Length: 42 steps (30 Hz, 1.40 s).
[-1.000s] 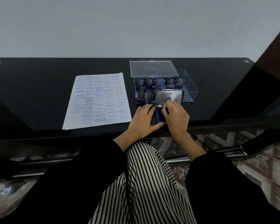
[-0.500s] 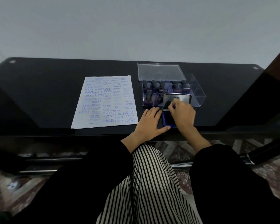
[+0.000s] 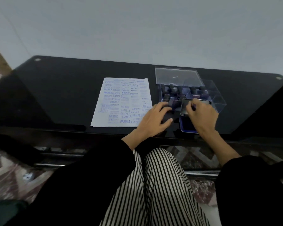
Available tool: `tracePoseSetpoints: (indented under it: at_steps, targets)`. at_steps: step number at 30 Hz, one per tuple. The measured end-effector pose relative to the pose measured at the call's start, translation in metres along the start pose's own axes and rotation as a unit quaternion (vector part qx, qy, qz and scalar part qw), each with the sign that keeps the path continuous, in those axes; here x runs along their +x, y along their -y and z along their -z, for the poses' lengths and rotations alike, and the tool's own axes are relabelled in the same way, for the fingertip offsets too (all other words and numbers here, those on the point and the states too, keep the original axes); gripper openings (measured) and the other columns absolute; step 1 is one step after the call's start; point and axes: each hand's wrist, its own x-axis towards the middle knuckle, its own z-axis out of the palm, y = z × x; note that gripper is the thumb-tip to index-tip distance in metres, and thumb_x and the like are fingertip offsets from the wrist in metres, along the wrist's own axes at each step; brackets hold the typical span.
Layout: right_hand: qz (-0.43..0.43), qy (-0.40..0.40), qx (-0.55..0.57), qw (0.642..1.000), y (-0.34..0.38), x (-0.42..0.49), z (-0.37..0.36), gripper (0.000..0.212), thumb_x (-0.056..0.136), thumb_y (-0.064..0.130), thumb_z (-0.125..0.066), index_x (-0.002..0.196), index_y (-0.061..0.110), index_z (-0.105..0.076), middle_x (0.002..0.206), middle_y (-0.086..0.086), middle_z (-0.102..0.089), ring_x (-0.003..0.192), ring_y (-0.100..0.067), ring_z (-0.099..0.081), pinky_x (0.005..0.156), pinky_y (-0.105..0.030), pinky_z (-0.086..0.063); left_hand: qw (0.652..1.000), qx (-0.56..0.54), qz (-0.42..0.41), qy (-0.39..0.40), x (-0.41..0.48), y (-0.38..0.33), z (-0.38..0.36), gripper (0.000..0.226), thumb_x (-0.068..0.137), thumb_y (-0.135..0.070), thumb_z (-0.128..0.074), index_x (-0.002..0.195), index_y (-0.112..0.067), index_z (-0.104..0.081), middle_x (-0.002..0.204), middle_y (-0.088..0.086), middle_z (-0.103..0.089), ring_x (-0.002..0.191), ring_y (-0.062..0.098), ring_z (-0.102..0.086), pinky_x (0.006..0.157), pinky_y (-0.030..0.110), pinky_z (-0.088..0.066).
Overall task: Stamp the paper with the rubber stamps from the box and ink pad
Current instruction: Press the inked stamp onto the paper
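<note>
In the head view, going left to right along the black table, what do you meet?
White paper sheet covered in blue stamp prints → left hand → right hand. The blue ink pad with raised metal lid lies partly under the right hand, and the clear plastic stamp box spans behind both hands, so neither is placed.

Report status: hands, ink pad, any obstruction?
Left hand open, resting on table by paper. Right hand grips ink pad lid. Stamps in box. Nothing blocking.
</note>
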Motion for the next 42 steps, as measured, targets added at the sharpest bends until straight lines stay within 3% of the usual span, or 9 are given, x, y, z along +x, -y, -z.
tracePoseSetpoints:
  at_steps: [2, 6, 11, 13, 16, 21, 28, 42]
  targets:
    - [0.012, -0.016, 0.04, 0.999, 0.024, 0.004, 0.004, 0.033, 0.093, 0.025, -0.049, 0.063, 0.012, -0.044, 0.055, -0.004, -0.045, 0.053, -0.023, -0.048, 0.045, -0.026, -0.022, 0.999, 0.004, 0.007, -0.04, -0.007, 0.017, 0.02, 0.033, 0.092, -0.021, -0.051, 0.123, -0.009, -0.056, 0.131, 0.007, -0.051, 0.119, 0.02, -0.049, 0.098, 0.027, -0.038]
    - [0.057, -0.003, 0.123, 0.991, 0.088, 0.015, 0.004, 0.023, 0.091, 0.025, -0.048, 0.072, 0.012, -0.047, 0.064, -0.002, -0.049, 0.06, -0.022, -0.047, 0.053, -0.028, -0.028, 0.989, -0.002, 0.07, -0.127, -0.02, 0.056, 0.058, 0.026, 0.093, -0.011, -0.046, 0.115, -0.011, -0.059, 0.121, 0.004, -0.059, 0.112, 0.02, -0.054, 0.095, 0.035, -0.044]
    - [0.16, 0.059, 0.14, 0.975, 0.161, 0.024, -0.017, 0.017, 0.094, 0.024, -0.043, 0.093, 0.01, -0.052, 0.063, 0.0, -0.053, 0.058, -0.023, -0.053, 0.049, -0.028, -0.034, 0.969, -0.012, 0.143, -0.2, -0.044, 0.104, 0.103, 0.029, 0.09, -0.006, -0.044, 0.114, -0.009, -0.059, 0.12, 0.003, -0.06, 0.114, 0.018, -0.051, 0.091, 0.023, -0.039]
    - [0.179, 0.102, 0.142, 0.968, 0.183, 0.025, -0.031, 0.018, 0.093, 0.029, -0.046, 0.089, 0.012, -0.053, 0.062, 0.001, -0.051, 0.058, -0.019, -0.049, 0.047, -0.024, -0.028, 0.965, 0.001, 0.181, -0.19, -0.054, 0.124, 0.116, 0.031, 0.089, -0.004, -0.044, 0.115, -0.01, -0.059, 0.121, 0.003, -0.059, 0.117, 0.018, -0.049, 0.092, 0.023, -0.04]
    - [0.204, 0.15, 0.133, 0.958, 0.212, 0.023, -0.05, 0.03, 0.089, 0.031, -0.05, 0.067, 0.012, -0.044, 0.059, -0.003, -0.046, 0.056, -0.017, -0.041, 0.047, -0.024, -0.024, 0.963, 0.041, 0.224, -0.147, -0.067, 0.147, 0.126, 0.033, 0.09, -0.002, -0.044, 0.119, -0.009, -0.06, 0.129, 0.005, -0.056, 0.125, 0.018, -0.044, 0.097, 0.021, -0.034]
    - [0.226, 0.215, 0.104, 0.944, 0.239, 0.017, -0.075, 0.04, 0.086, 0.025, -0.05, 0.054, 0.017, -0.027, 0.049, 0.001, -0.032, 0.051, -0.015, -0.029, 0.046, -0.025, -0.02, 0.965, 0.065, 0.243, -0.073, -0.083, 0.165, 0.122, 0.038, 0.095, -0.011, -0.042, 0.132, -0.012, -0.05, 0.145, 0.006, -0.042, 0.139, 0.021, -0.03, 0.114, 0.033, -0.024]
    - [0.227, 0.239, 0.083, 0.94, 0.247, 0.013, -0.087, 0.043, 0.086, 0.026, -0.051, 0.052, 0.019, -0.027, 0.047, 0.004, -0.031, 0.043, -0.012, -0.025, 0.043, -0.022, -0.019, 0.961, 0.116, 0.251, -0.014, -0.089, 0.173, 0.107, 0.043, 0.102, -0.025, -0.025, 0.145, -0.019, -0.031, 0.156, 0.001, -0.022, 0.146, 0.017, -0.013, 0.118, 0.038, -0.011]
    - [0.213, 0.225, 0.074, 0.948, 0.254, 0.002, -0.092, 0.041, 0.092, 0.024, -0.044, 0.055, 0.021, -0.027, 0.051, 0.004, -0.033, 0.046, -0.012, -0.03, 0.043, -0.022, -0.021, 0.953, 0.184, 0.24, 0.013, -0.09, 0.173, 0.104, 0.044, 0.102, -0.024, -0.025, 0.144, -0.018, -0.03, 0.155, 0.005, -0.022, 0.146, 0.02, -0.014, 0.118, 0.04, -0.011]
